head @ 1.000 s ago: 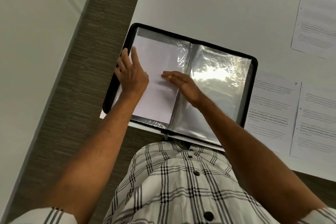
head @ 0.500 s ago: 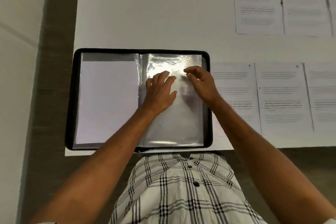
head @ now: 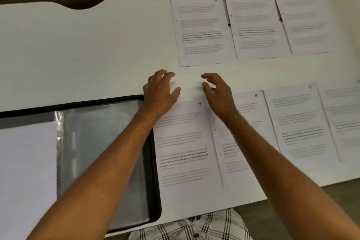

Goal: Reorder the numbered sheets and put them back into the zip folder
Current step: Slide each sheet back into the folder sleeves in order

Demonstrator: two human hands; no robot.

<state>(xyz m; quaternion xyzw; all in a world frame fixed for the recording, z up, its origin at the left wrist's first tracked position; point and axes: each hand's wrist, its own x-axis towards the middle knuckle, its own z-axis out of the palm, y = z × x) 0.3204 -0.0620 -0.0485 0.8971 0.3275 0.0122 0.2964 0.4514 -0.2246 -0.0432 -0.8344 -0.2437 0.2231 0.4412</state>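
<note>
**Both hands reach past sheet 7 toward the far row**

White counter [head: 97, 48] fills the view, with a brown wall behind it and a scooped notch in its far edge. On the near left lies the zip folder [head: 152, 181], open flat, its black rim framing shiny plastic sleeves; the left-hand sleeve already shows a pale sheet, the right-hand one looks unfilled.

To the right of the folder the numbered sheets are laid out in two rows. Near row: sheet 7 [head: 185, 152] just beside the folder's rim, then sheet 8 [head: 245, 107], then sheet 9 [head: 298, 122], with another page cut off at the edge. Far row: sheet 4 [head: 200, 31], sheet 5 [head: 257, 29] and one more whose number I cannot read.

The left hand [head: 160, 91] and the right hand [head: 218, 93] hover over bare counter beyond the top of sheet 7, fingers loosely spread and lightly curled, holding nothing.

Single printed pages like these are probably light, limp and flat against a smooth top, so hard to pinch from above. Sliding one toward a free edge, or lifting a corner with a fingertip, looks the safer hold; two hands at opposite edges should keep it from sagging or creasing at the sleeve mouth.
</note>
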